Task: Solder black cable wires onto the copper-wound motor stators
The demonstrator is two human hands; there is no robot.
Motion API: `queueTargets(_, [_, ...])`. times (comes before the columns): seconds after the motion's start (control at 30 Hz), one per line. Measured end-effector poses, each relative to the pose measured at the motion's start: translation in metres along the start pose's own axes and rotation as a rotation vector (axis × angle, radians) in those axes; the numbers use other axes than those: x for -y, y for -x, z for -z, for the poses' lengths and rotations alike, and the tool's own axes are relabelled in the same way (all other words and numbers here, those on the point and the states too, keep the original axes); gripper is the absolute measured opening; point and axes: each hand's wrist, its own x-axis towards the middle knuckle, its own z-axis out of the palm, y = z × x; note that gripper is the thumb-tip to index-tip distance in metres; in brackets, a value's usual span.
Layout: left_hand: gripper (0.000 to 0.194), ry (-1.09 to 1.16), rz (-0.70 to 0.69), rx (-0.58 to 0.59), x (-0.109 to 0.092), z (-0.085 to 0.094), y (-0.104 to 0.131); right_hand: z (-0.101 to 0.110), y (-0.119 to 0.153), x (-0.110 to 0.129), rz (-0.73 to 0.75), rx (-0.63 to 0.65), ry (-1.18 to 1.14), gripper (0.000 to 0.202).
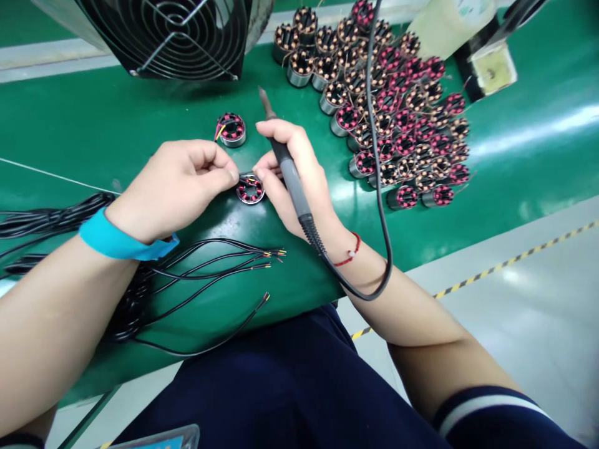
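My left hand (187,181), with a blue wrist strap (116,240), pinches a thin black cable near its end. In my right hand (304,181) rests a soldering iron (291,174), its tip pointing up and away from me. The thumb and forefinger side of that hand also reaches the cable end. Just below the fingertips lies a small motor stator (250,190) with red windings; coloured wires show at its top. A second stator (231,130) with yellow and red leads stands a little behind. Whether the right fingers grip the wires is hard to make out.
Many wound stators (374,106) stand grouped at the right back. A fan (178,31) with a wire guard is at the back left. Bundled black cables (135,305) with stripped coloured ends lie at the front left. A soldering sponge tray (495,68) sits far right.
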Motion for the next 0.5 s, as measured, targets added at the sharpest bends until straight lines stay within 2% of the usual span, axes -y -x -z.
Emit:
queueTargets(0.33, [0.016,0.018,0.056,-0.076,0.0087,-0.0037,0.0002,0.0052,0.0028,-0.0040,0.065,-0.059,-0.033,0.046])
queueTargets(0.5, [0.018,0.005,0.035,-0.079,0.0103,-0.0066,-0.0017,0.0056,0.0026,-0.0022,0.053,-0.010,0.021,0.052])
